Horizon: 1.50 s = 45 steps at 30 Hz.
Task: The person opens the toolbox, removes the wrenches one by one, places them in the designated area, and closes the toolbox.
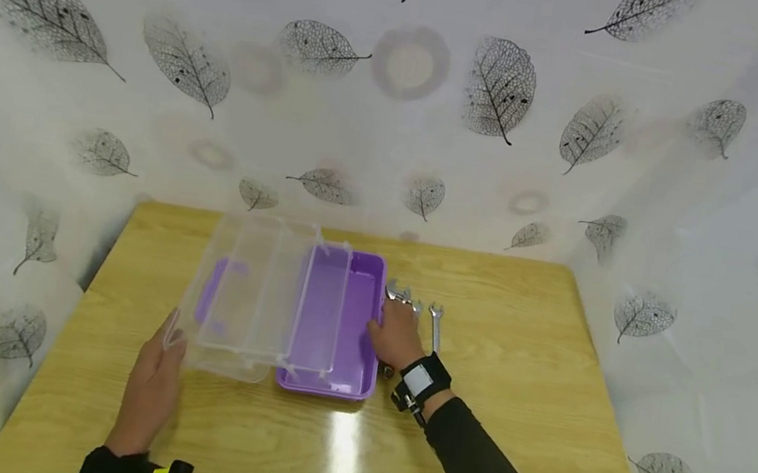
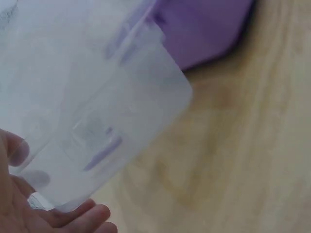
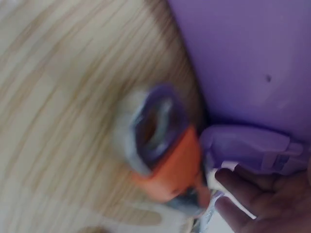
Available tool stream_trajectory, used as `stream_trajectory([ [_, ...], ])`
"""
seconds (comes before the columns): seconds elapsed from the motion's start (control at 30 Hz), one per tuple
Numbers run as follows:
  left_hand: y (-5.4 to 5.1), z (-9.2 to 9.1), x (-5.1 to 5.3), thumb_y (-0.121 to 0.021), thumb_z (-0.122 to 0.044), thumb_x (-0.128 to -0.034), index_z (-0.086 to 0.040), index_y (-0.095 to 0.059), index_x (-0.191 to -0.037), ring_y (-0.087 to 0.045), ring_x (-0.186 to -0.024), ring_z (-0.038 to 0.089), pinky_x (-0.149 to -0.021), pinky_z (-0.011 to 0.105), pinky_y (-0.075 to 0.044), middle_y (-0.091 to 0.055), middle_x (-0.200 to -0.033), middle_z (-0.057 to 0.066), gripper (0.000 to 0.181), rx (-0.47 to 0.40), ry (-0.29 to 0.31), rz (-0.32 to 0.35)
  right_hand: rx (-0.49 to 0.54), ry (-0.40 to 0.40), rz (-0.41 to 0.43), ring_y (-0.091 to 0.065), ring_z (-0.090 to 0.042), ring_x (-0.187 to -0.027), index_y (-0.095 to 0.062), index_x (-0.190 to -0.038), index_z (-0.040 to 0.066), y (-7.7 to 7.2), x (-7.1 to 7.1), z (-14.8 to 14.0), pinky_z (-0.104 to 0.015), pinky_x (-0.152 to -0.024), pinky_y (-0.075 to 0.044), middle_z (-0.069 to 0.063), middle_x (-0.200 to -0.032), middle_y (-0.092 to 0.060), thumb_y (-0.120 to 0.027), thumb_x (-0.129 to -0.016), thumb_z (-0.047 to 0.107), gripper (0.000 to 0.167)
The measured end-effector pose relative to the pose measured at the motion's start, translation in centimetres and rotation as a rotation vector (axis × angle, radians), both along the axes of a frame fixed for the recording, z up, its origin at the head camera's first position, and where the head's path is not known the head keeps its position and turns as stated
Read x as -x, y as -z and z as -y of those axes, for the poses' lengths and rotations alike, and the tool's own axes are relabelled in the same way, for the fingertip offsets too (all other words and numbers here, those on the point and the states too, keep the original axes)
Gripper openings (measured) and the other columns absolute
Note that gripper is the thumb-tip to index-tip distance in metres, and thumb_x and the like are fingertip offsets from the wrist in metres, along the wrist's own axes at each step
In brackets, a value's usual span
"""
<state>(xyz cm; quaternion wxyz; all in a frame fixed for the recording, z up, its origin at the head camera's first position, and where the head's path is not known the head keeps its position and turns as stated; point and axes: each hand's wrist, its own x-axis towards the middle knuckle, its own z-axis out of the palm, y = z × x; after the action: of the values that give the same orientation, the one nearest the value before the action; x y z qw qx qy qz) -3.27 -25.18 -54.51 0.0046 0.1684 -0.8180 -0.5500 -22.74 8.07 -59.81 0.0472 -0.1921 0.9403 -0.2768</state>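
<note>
A purple toolbox (image 1: 356, 325) lies on the table with its clear plastic lid (image 1: 246, 298) swung up over its left part. My left hand (image 1: 151, 382) grips the lid's near left corner, thumb on one face and fingers behind. At the box's right side is my right hand (image 1: 398, 335). In the right wrist view its fingers (image 3: 243, 191) reach out beside a purple latch (image 3: 248, 145) on the box wall, holding nothing visible. An orange object with a ring-like metal end (image 3: 170, 165) lies close by, blurred. Several wrenches (image 1: 399, 293) lie beyond the right hand, partly covered by it.
One wrench (image 1: 436, 327) lies apart, to the right of the others. Under everything is a wooden table (image 1: 517, 362). White sheeting with leaf prints (image 1: 395, 146) hangs at the table's back and both sides.
</note>
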Motion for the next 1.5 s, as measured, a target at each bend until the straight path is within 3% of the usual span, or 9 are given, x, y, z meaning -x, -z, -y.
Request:
stream_trajectory([
  [0.2, -2.9, -2.3, 0.8, -0.037, -0.026, -0.1143, -0.025, -0.016, -0.166, -0.037, -0.125, 0.028, -0.099, 0.040, -0.034, -0.024, -0.156, 0.023, 0.056, 0.094, -0.008, -0.205, 0.009, -0.015, -0.043, -0.066, -0.038, -0.104, -0.065, -0.102, 0.000, -0.3, -0.2, 0.6, -0.057, -0.108, -0.038, -0.018, -0.103, -0.070, -0.059, -0.096, 0.014, 0.016],
  [0.3, -3.6, -3.6, 1.0, -0.042, -0.020, -0.1131, -0.027, -0.016, -0.167, -0.039, -0.132, 0.028, -0.101, 0.040, -0.036, -0.027, -0.158, 0.021, 0.060, 0.063, 0.008, -0.284, 0.056, -0.025, -0.066, -0.067, -0.036, -0.095, -0.063, -0.096, 0.003, -0.2, -0.4, 0.6, -0.057, -0.103, -0.040, -0.012, -0.093, -0.068, -0.057, -0.097, 0.014, 0.013],
  [0.53, -2.7, -6.2, 3.0, -0.069, -0.020, -0.1010, -0.025, -0.030, -0.164, -0.039, -0.143, 0.024, -0.118, 0.055, -0.030, -0.040, -0.159, 0.007, 0.074, -0.028, 0.113, -0.335, 0.250, -0.046, -0.032, -0.063, -0.027, -0.084, -0.058, -0.085, 0.009, 0.5, -0.7, -0.1, -0.052, -0.090, -0.048, -0.004, -0.081, -0.059, -0.037, -0.112, 0.023, 0.037],
  [0.77, -3.0, -10.9, 4.5, -0.084, -0.046, -0.0859, -0.012, -0.053, -0.149, -0.037, -0.145, 0.032, -0.117, 0.064, -0.031, -0.044, -0.156, 0.005, 0.079, 0.129, 0.245, -0.328, 0.455, -0.002, 0.103, -0.067, -0.029, -0.108, -0.068, -0.124, 0.000, -0.1, -0.6, -1.4, -0.047, -0.099, -0.054, -0.016, -0.114, -0.070, -0.025, -0.116, 0.026, 0.051],
  [1.0, -2.1, -14.4, 4.9, -0.089, -0.054, -0.0767, -0.011, -0.065, -0.139, -0.042, -0.139, 0.031, -0.117, 0.056, -0.029, -0.053, -0.147, 0.002, 0.080, 0.358, 0.357, -0.361, 0.486, 0.056, 0.150, -0.064, -0.029, -0.103, -0.066, -0.114, 0.002, -0.7, -0.9, -2.2, -0.045, -0.095, -0.053, -0.015, -0.106, -0.067, -0.024, -0.116, 0.038, 0.055],
  [1.13, -1.1, -14.9, 5.1, -0.091, -0.051, -0.0741, -0.007, -0.068, -0.133, -0.048, -0.130, 0.032, -0.117, 0.055, -0.032, -0.058, -0.140, 0.008, 0.078, 0.585, 0.423, -0.435, 0.485, 0.118, 0.169, -0.058, -0.037, -0.127, -0.062, -0.129, -0.002, -0.7, -1.1, -2.6, -0.052, -0.112, -0.044, -0.022, -0.129, -0.064, -0.028, -0.115, 0.037, 0.053],
  [1.27, -0.6, -14.6, 5.3, -0.092, -0.049, -0.0742, -0.007, -0.065, -0.136, -0.050, -0.129, 0.034, -0.120, 0.057, -0.030, -0.058, -0.139, 0.012, 0.079, 0.714, 0.502, -0.461, 0.504, 0.160, 0.191, -0.060, -0.031, -0.105, -0.060, -0.120, 0.000, -1.1, -0.9, -2.9, -0.045, -0.096, -0.051, -0.020, -0.109, -0.063, -0.031, -0.115, 0.039, 0.049],
  [1.37, -1.1, -13.2, 5.9, -0.088, -0.047, -0.0798, -0.007, -0.057, -0.144, -0.050, -0.132, 0.035, -0.118, 0.058, -0.034, -0.055, -0.143, 0.014, 0.081, 0.668, 0.503, -0.451, 0.544, 0.183, 0.207, -0.060, -0.031, -0.102, -0.057, -0.126, -0.001, -1.4, -0.9, -2.9, -0.045, -0.094, -0.051, -0.021, -0.108, -0.062, -0.032, -0.115, 0.039, 0.048],
  [1.5, -2.5, -9.4, 7.5, -0.075, -0.042, -0.0953, -0.007, -0.043, -0.155, -0.045, -0.138, 0.038, -0.113, 0.061, -0.040, -0.047, -0.150, 0.018, 0.076, 0.423, 0.360, -0.356, 0.706, 0.226, 0.308, -0.054, -0.048, -0.130, -0.043, -0.146, -0.007, -1.7, -0.9, -2.6, -0.058, -0.112, -0.044, -0.032, -0.138, -0.053, -0.034, -0.115, 0.037, 0.054],
])
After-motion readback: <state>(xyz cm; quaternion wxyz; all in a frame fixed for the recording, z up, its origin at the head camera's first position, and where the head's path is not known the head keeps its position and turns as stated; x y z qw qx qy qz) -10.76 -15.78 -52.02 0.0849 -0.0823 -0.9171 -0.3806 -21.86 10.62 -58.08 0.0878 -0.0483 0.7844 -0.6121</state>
